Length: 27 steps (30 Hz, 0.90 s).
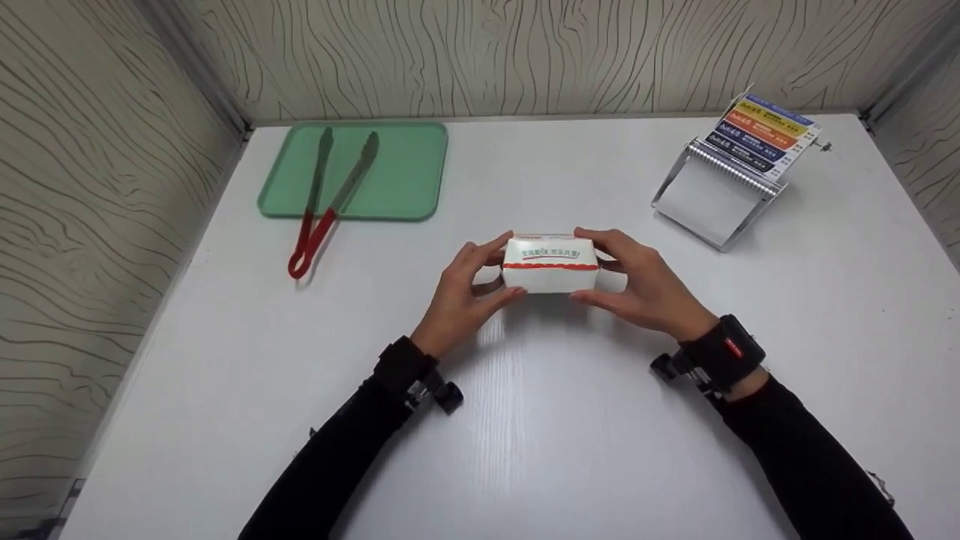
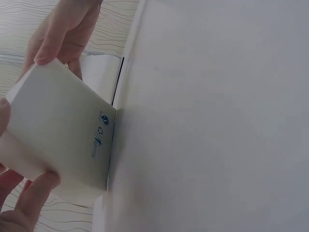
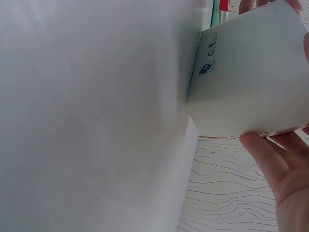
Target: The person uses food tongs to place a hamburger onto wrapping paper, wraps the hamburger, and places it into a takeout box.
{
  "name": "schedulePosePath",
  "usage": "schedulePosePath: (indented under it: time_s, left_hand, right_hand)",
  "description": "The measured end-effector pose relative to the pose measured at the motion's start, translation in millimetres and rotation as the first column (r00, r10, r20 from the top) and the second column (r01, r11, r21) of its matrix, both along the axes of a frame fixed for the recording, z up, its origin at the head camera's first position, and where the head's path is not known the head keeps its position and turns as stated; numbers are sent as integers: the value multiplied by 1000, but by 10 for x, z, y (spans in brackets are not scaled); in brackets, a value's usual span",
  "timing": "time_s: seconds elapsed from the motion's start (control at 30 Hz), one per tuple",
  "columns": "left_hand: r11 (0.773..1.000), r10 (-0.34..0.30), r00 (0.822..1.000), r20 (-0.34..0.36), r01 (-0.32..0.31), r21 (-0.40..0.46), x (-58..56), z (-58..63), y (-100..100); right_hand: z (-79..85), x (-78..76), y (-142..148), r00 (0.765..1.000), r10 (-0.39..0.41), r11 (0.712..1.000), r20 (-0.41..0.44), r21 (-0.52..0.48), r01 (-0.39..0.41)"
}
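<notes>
A white paper food box (image 1: 551,276) with a red wavy stripe and green lettering is between my two hands near the middle of the table. My left hand (image 1: 466,294) grips its left end, thumb at the near lower corner and fingers at the far side. On the opposite end, my right hand (image 1: 646,289) holds it the same way. Both wrist views show a plain face of the box (image 2: 63,116) with small blue printed marks, tilted towards the cameras. Whether its far lower edge touches the table I cannot tell. The box looks closed; its inside is hidden.
At the back left lies a green tray (image 1: 409,180). Red-handled metal tongs (image 1: 321,225) rest across it, handles over its front edge. A metal stand (image 1: 709,199) with several coloured label strips (image 1: 765,135) stands at the back right. Patterned walls border the white table (image 1: 525,435).
</notes>
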State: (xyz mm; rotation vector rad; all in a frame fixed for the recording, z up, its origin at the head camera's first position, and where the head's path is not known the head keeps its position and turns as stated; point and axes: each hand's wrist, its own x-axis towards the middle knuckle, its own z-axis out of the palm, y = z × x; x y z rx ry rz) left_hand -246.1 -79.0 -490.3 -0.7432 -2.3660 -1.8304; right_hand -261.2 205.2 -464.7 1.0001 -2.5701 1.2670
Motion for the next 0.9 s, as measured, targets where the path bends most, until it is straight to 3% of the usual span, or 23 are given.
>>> schedulePosePath:
  time_s: [0.3, 0.6, 0.9]
  left_hand:
    - [1000, -1, 1000, 5, 1, 16, -79, -20, 2]
    - [998, -10, 999, 32, 8, 66, -173, -82, 40]
    - [998, -18, 999, 29, 16, 60, -286, -95, 124]
  right_hand:
    - [22, -5, 20, 994, -108, 992, -20, 56, 109]
    - [-76, -33, 25, 999, -25, 999, 25, -28, 26]
    - [-116, -57, 16, 994, -71, 995, 85, -64, 76]
